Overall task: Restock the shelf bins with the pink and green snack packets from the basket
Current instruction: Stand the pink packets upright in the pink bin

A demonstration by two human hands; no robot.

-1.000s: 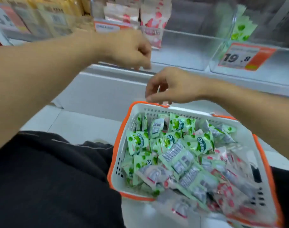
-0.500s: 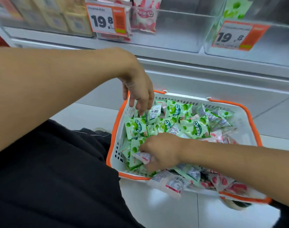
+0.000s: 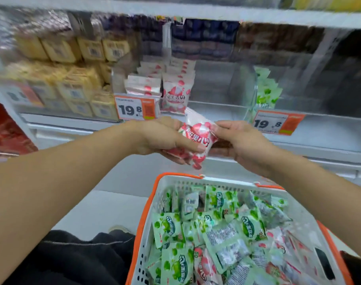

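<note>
Two hands meeting at the centre of the frame, above the basket (image 3: 171, 183) and in front of the shelf bins. Left hand (image 3: 163, 138) gripping pink snack packets (image 3: 198, 136), thumb across the front, fingers (image 3: 175, 159) curled underneath and clamped on the bundle. Right hand (image 3: 243, 140) pinching the right edge of the top pink packet, fingers curled in on it. White basket with orange rim in the lower middle and lower right, heaped with green packets (image 3: 251, 227) and a few pink ones (image 3: 204, 266) toward the bottom. Clear bin (image 3: 212, 87) at upper centre, with pink packets standing at its left end behind an orange price tag (image 3: 136, 109) reading 19.8. Bin further right (image 3: 298, 89) with green packets at its left wall (image 3: 266, 91) and a second 19.8 tag (image 3: 277, 123). Yellow packs (image 3: 77, 79) stacked in the upper left, blurred. Dark clothing (image 3: 62, 260) in the lower left.
</note>
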